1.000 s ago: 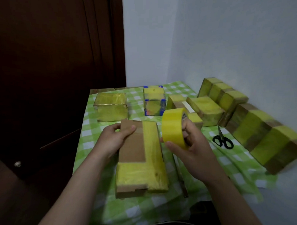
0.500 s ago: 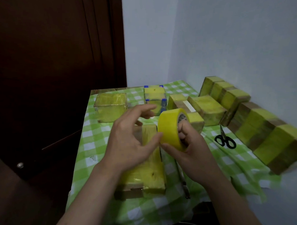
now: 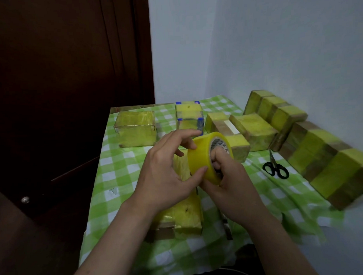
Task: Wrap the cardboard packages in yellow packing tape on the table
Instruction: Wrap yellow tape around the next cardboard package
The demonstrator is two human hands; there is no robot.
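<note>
The right hand (image 3: pixel 229 187) grips the yellow tape roll (image 3: pixel 199 157), its fingers hooked inside the core and its thumb beneath. The left hand (image 3: pixel 165 170) pinches the roll's outer band between curled fingertips and thumb. Both hands hover above the partly taped cardboard package (image 3: pixel 185 215) lying on the checked table (image 3: pixel 116 174). Black scissors (image 3: pixel 276 169) lie to the right.

Tape roll (image 3: pixel 199 155): one. Scissors (image 3: pixel 273 162): one pair. Left grip (image 3: pixel 167 175), right grip (image 3: pixel 229 187): two. Boxes (image 3: pixel 135 128): five stood apart; right-side rows ran together, count unclear.
</note>
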